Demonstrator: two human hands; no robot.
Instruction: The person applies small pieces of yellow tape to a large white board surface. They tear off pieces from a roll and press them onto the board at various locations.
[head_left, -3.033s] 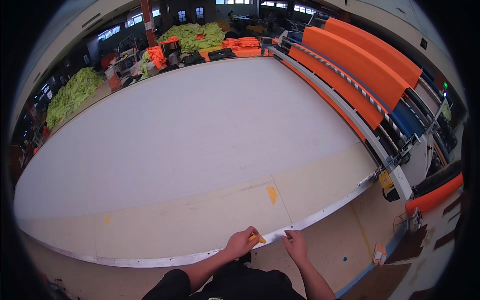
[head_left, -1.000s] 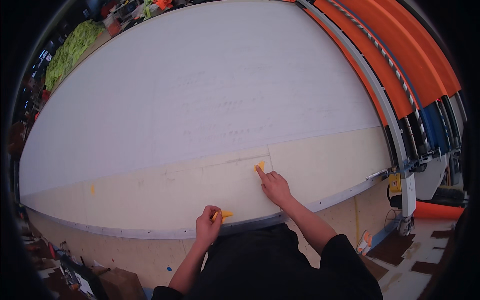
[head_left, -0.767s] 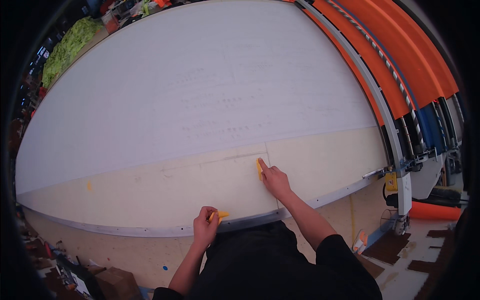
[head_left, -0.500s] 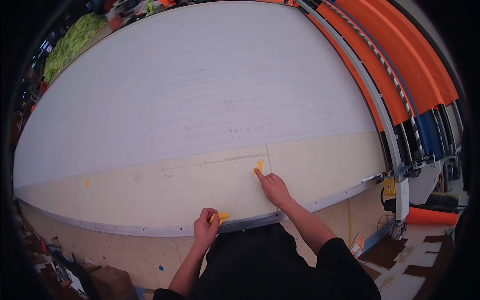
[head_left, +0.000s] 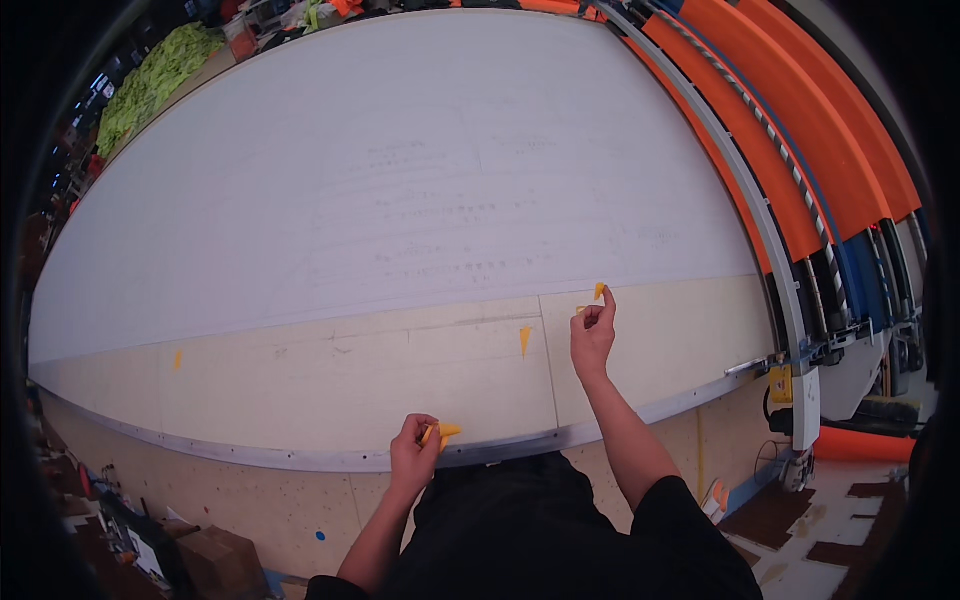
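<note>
My left hand (head_left: 412,455) is closed over the table's near edge, pinching several small yellow pieces (head_left: 449,431) that stick out between thumb and fingers. Further right and farther away, my right hand (head_left: 592,342) has its index finger stretched out. That fingertip touches a small yellow piece (head_left: 599,291) near the border of the white sheet. A second bit of yellow (head_left: 580,310) shows at the thumb, beside the curled fingers. One tapered yellow piece (head_left: 525,340) lies on the cream strip (head_left: 450,380), left of a dark line. Whether the pieces are cloth or tape I cannot tell.
A large white sheet (head_left: 400,120) covers most of the table, with faint marks on it. A metal rail machine with orange cloth (head_left: 820,120) stands along the right side. Another yellow piece (head_left: 178,360) lies far left. Green cloth (head_left: 160,75) is heaped at the back left.
My right hand has moved right and away from me, leaving the tapered yellow piece lying on the cream strip. My left hand has stayed in place, holding its yellow pieces.
</note>
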